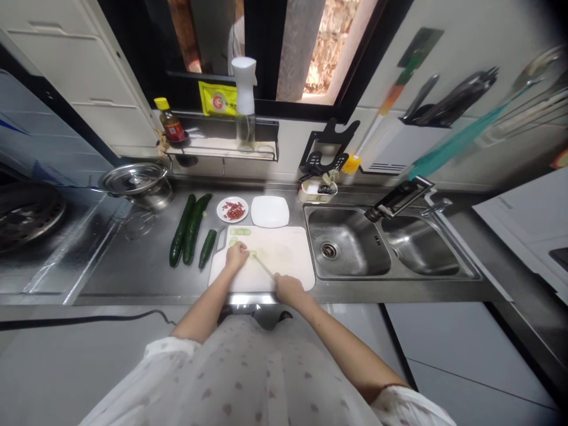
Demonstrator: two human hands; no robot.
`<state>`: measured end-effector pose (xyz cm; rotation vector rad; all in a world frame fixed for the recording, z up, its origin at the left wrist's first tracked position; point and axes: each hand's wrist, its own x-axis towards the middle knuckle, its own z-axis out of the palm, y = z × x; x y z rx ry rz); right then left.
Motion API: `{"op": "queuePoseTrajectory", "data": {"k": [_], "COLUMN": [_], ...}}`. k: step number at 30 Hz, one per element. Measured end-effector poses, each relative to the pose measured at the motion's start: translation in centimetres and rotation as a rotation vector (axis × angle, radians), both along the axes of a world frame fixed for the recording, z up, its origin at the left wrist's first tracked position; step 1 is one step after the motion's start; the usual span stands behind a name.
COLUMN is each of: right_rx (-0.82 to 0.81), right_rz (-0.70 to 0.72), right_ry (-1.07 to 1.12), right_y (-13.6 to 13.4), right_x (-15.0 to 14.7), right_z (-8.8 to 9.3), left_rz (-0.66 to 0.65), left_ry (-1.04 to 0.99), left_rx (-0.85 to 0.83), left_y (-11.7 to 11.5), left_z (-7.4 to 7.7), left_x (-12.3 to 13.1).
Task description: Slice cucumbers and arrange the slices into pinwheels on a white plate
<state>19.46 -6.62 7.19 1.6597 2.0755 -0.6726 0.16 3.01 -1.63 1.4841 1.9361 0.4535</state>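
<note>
My right hand grips a knife by its handle, low over the white cutting board. The blade points up and left across the board. At its tip is a pale green cucumber slice. Just left of that slice, my left hand has its fingers drawn together over the board; whatever is between them is hidden. Behind this hand lies a row of cucumber slices, with another slice closer to the fingers. A short piece of cucumber rests left of the board.
Two whole cucumbers lie farther left, near a lidded steel pot. Behind the board stand a plate of chopped red bits and a white plate. A double sink with a black faucet adjoins the board's right side.
</note>
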Motion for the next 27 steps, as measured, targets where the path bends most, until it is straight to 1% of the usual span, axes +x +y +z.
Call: {"op": "queuePoseTrajectory", "data": {"k": [18,22,27], "right_rx": [0.050,0.061,0.027], "right_rz": [0.024,0.016,0.009], "right_ry": [0.040,0.024,0.000], "right_y": [1.0,0.6,-0.1], "right_x": [-0.8,-0.5,0.3], "right_z": [-0.7,-0.8,-0.7], "left_rz": [0.002,-0.005,-0.011], "left_ry": [0.022,0.026,0.029], "left_rx": [0.000,0.005,0.019], "left_y": [0.1,0.1,0.1], "left_z": [-0.3,-0.4,-0.5], "left_x": [0.0,0.0,-0.1]}}
